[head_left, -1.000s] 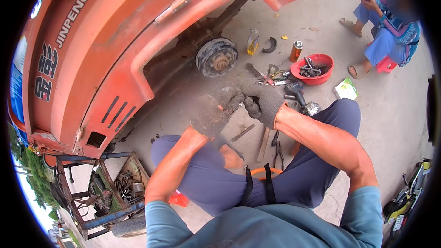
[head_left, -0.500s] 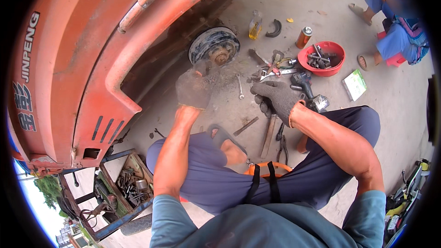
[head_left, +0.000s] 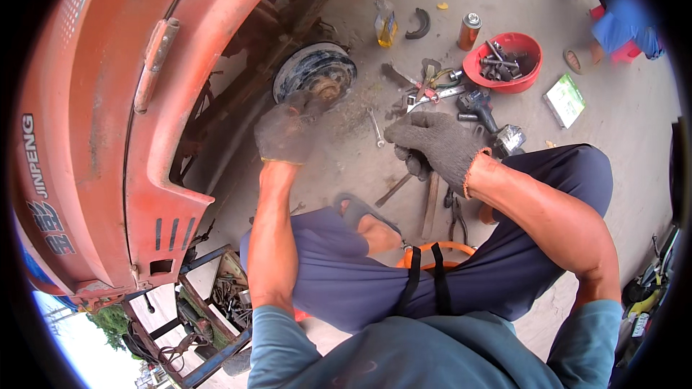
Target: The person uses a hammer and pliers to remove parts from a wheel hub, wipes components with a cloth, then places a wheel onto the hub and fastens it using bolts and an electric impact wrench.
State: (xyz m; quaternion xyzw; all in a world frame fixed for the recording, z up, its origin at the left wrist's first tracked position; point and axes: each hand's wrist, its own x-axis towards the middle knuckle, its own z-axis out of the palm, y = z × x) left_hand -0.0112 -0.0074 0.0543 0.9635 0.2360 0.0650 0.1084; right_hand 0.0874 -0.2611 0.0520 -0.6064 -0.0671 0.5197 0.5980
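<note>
My left hand (head_left: 285,133), in a dark work glove, is close in front of the round, dirty wheel hub (head_left: 306,75) beneath the orange-red vehicle (head_left: 108,137). Motion smears its fingers, so their grip does not show. Out over the ground, my gloved right hand (head_left: 436,144) has its fingers curled and pressed together; whatever is in them, if anything, is hidden. A small spanner (head_left: 377,128) lies between the two hands. Under the right hand are a wooden handle (head_left: 430,209), a thin flat bar (head_left: 393,191) and pliers (head_left: 457,220).
Beyond my right hand lie a cordless power tool (head_left: 477,108), an adjustable spanner (head_left: 436,97) and a red bowl (head_left: 504,86) of sockets. Farther back are a spray can (head_left: 469,31), a yellow-liquid bottle (head_left: 386,29) and a curved dark piece (head_left: 418,23). Another person (head_left: 620,21) sits at upper right.
The view has shifted, so the vehicle and hub sit farther left. My left hand stays by the hub, still blurred. My right hand keeps its curled shape over the tools.
</note>
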